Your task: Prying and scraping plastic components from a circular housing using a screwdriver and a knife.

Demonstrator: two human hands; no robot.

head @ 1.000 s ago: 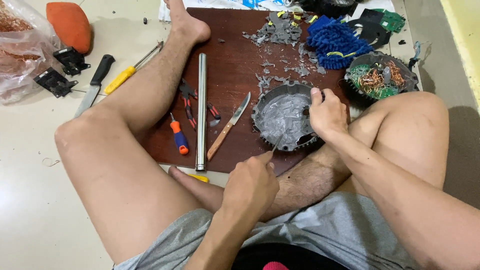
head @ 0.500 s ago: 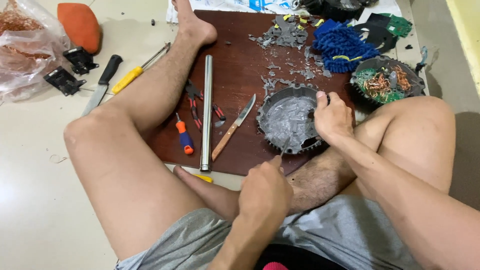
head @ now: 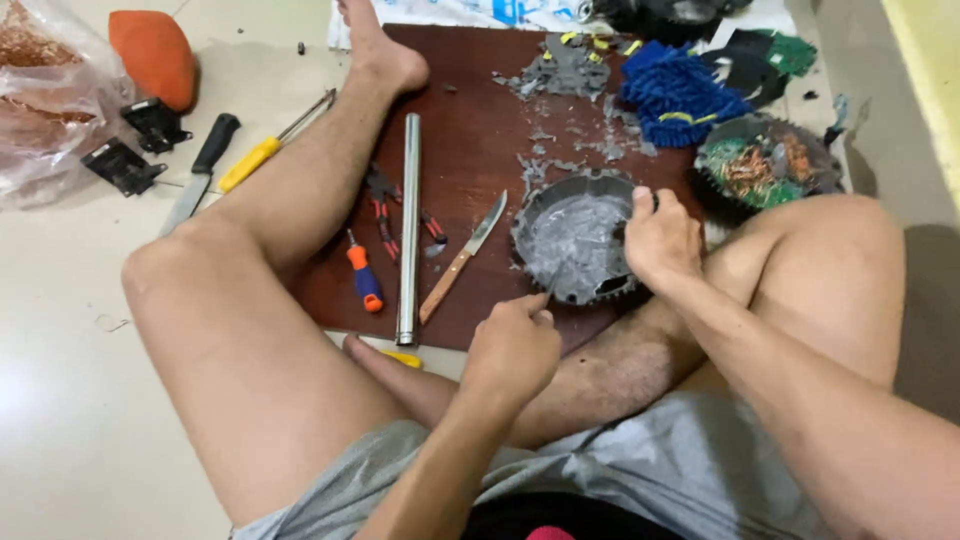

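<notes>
far left on the floor: clear plastic bag (head: 45, 90), orange pad (head: 155, 55), black-handled knife (head: 200, 170) and yellow-handled screwdriver (head: 265, 150). further right on the dark wooden board (head: 470, 130): metal tube (head: 408, 225), wooden-handled knife (head: 460, 258), then left hand (head: 512, 345), fingers pinched on a thin tool barely visible, tip at the round grey toothed casing (head: 575, 245). at right, right hand (head: 660, 240) gripping casing's rim, fingers curled over it, beside blue mop pad (head: 680, 95).
</notes>
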